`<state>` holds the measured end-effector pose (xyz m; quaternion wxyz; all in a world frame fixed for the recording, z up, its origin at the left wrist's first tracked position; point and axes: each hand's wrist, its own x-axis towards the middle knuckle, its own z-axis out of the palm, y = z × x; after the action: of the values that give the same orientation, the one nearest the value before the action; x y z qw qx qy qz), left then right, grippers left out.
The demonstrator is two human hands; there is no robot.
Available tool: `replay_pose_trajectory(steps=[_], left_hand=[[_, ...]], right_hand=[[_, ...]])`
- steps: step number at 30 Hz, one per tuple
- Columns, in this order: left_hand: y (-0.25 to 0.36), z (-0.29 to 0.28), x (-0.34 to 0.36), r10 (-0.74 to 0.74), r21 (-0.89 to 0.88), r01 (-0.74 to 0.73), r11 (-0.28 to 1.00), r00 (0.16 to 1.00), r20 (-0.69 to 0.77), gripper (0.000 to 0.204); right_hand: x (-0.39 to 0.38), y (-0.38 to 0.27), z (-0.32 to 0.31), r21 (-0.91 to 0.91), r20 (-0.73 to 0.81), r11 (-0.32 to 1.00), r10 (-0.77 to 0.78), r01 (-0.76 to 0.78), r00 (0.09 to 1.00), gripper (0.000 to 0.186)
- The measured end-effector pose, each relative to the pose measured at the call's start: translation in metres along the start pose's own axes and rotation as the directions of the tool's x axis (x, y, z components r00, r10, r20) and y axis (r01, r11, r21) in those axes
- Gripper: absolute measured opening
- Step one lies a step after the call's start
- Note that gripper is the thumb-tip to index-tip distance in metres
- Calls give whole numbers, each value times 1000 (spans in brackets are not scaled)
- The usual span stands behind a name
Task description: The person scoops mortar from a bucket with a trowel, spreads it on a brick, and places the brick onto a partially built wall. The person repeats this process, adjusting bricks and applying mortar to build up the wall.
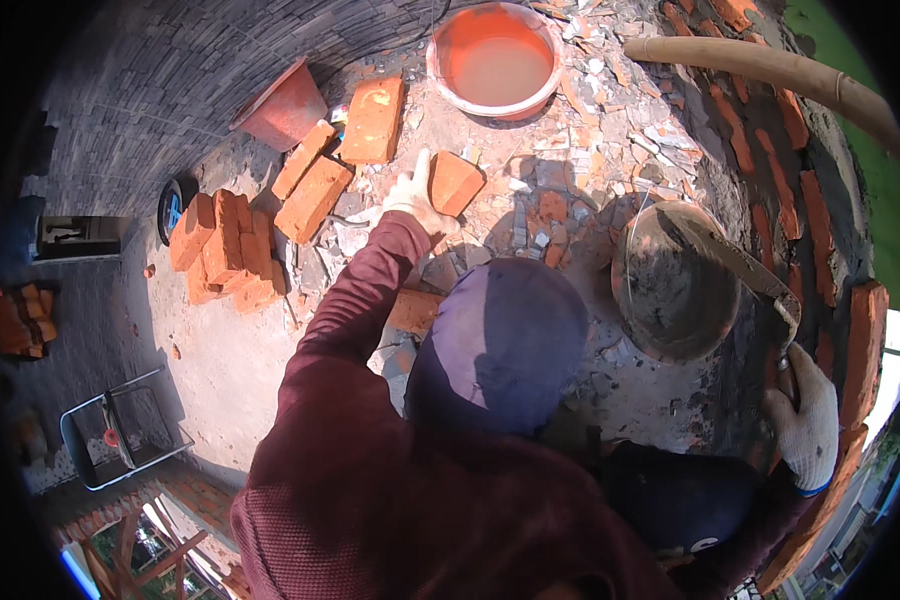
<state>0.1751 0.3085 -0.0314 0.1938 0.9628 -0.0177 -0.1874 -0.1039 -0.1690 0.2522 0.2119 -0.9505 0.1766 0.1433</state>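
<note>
Orange brick, maroon sleeve, whitish glove, grey strip-patterned wall

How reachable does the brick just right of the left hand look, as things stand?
Probably yes: the gloved left hand is right at the brick, with nothing visible between them.

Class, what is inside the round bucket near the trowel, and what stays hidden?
Grey mortar-like material lines the bucket. The trowel in the right hand overlaps its upper right; what lies behind the trowel is covered.
</note>
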Motion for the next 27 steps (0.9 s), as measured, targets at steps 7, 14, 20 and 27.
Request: replay_pose_trajectory(steps=[7,14,20,27], left_hand=[[-128,-3,-7,250,-969,202,-144,954,162,79],[-77,29,-31,205,-929,161,-333,974,96,61],[-102,43,3,230,-998,55,0,972,53,52],[-16,-44,63,-4,-408,22,913,999,46,118]], right_hand=[[-51,35,30,487,-199,873,146,-32,969,68],[-41,16,16,384,7,920,79,-76,997,67],[-37,7,26,252,-27,967,-40,46,999,65],[-57,10,26,132,-86,991,36,-24,996,65]])
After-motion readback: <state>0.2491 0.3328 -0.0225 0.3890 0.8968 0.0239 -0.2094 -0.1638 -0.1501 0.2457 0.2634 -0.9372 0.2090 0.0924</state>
